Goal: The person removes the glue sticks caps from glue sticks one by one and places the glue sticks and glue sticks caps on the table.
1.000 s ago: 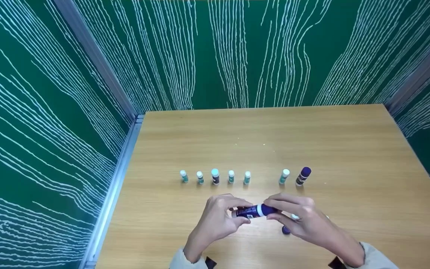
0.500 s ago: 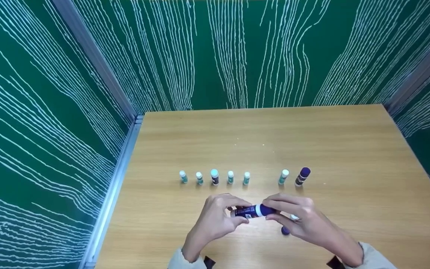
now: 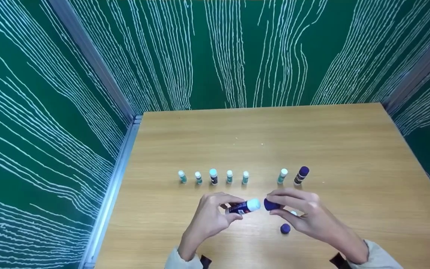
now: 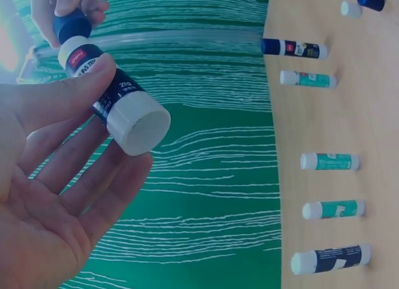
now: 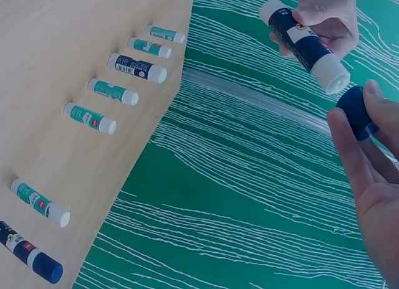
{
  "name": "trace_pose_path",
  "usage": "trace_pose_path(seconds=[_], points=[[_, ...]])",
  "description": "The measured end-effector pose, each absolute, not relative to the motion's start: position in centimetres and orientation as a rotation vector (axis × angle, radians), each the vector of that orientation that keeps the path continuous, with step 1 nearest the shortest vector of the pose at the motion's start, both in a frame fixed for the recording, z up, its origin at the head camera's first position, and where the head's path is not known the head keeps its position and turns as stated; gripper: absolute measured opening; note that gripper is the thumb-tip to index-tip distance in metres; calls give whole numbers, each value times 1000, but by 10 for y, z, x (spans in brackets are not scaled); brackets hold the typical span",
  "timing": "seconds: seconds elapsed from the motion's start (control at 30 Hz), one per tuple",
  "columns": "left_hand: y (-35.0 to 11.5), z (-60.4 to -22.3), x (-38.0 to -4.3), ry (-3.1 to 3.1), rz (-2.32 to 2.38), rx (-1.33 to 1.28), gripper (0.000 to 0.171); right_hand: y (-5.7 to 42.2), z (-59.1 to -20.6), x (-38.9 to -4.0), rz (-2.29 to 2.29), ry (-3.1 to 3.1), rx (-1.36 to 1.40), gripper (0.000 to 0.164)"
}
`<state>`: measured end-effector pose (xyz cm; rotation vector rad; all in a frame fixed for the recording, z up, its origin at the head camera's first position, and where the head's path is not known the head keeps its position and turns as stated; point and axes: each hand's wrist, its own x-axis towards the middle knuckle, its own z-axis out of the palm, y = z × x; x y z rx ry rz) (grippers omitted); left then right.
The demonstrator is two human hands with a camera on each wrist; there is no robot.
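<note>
Glue stick (image 3: 239, 208) clamped between thumb and fingers of left hand (image 3: 212, 216), white end (image 3: 253, 204) beyond them, dark cap (image 3: 270, 204) pinched in right hand's (image 3: 306, 209) fingers

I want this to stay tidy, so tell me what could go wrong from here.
The uncapped pale end of the navy glue stick faces the right hand closely, so it might smear those fingers. The pinched dark blue cap is held off the table and could slip and drop. The loose dark blue cap sits below that hand in the head view; it might get knocked or mixed up.
</note>
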<state>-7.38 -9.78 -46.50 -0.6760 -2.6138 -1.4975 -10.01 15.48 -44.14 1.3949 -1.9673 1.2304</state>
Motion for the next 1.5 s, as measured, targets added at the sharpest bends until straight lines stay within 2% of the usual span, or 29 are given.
trace_pose_path(seconds=[0.5, 0.77, 1.07, 1.5], points=[[-89, -484, -85, -2503, -1736, -566, 32, 170, -450, -104, 1223, -2016, 1331, 24], [-83, -496, -94, -2450, -1812, -533, 32, 171, -437, -95, 1283, -2062, 1273, 41], [-78, -512, -104, -2452, -1732, -443, 30, 180, -441, -95, 1268, -2110, 1183, 42], [-58, -538, -126, -2346, -1871, -335, 29, 216, -504, -116, 1282, -2343, 902, 30]])
